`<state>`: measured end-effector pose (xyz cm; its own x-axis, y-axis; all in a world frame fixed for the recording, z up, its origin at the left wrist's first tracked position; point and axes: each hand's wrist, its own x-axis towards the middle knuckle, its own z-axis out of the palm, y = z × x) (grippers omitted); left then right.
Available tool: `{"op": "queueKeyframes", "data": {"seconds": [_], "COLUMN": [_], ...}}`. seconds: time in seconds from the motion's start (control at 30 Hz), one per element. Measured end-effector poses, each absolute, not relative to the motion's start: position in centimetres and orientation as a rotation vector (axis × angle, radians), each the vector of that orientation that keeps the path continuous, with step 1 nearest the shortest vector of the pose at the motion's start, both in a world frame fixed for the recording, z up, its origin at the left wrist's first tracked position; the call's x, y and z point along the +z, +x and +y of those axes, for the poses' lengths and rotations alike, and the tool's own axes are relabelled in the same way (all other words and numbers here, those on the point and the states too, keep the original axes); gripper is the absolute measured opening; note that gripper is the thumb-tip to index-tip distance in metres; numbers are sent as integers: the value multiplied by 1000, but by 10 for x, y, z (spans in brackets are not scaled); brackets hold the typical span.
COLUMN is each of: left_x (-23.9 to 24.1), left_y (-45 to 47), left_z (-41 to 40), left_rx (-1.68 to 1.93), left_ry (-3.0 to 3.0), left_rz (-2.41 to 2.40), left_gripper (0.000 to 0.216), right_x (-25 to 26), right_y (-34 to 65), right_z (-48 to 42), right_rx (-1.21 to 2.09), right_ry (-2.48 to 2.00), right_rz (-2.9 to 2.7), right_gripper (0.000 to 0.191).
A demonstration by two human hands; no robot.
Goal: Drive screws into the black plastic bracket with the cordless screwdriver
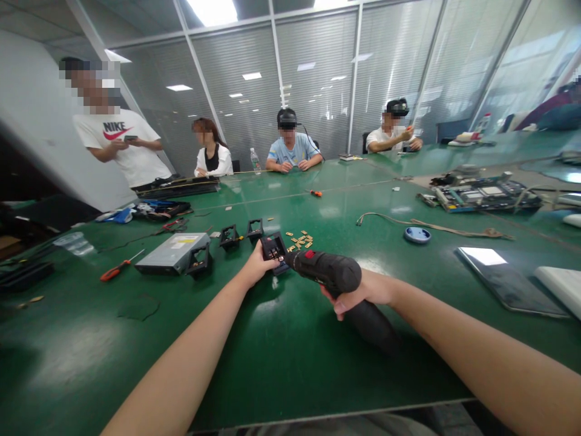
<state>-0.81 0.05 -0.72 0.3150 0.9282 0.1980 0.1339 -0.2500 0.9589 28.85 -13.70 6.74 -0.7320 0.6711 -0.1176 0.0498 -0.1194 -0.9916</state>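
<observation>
In the middle of the head view my left hand (255,266) grips a black plastic housing (273,246) by its near left side. My right hand (347,300) is wrapped round the handle of a black cordless drill (329,270). The drill's front end points left at the housing; whether the tip touches a screw is too small to tell. Just beyond the housing lies a loose group of small brass-coloured plates (301,241). To the left stand more black housings, one (229,237) behind and another (198,261) beside a silver disc drive.
The silver disc drive (172,253) and an orange screwdriver (117,270) lie left on the green table (272,381). On the right are a blue round lid (417,235), a cable (426,224), circuit boards (488,191) and a dark tablet (508,281). Several people are across the table.
</observation>
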Motion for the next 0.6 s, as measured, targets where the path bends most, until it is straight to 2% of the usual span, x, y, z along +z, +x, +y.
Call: {"op": "queueKeyframes", "data": {"seconds": [0.33,0.6], "left_x": [-5,-2], "left_y": [-5,-5], "left_z": [-1,-3], "left_rx": [1058,1051], "left_ry": [1619,1628], "left_rz": [963,993], "left_gripper": [72,74], "right_x": [71,69], "right_y": [287,287], "right_z": [-139,-138], "right_rx": [1876,1894], "right_ry": [-801,-807], "right_rz": [-1751,-1717], "right_gripper": [33,38]}}
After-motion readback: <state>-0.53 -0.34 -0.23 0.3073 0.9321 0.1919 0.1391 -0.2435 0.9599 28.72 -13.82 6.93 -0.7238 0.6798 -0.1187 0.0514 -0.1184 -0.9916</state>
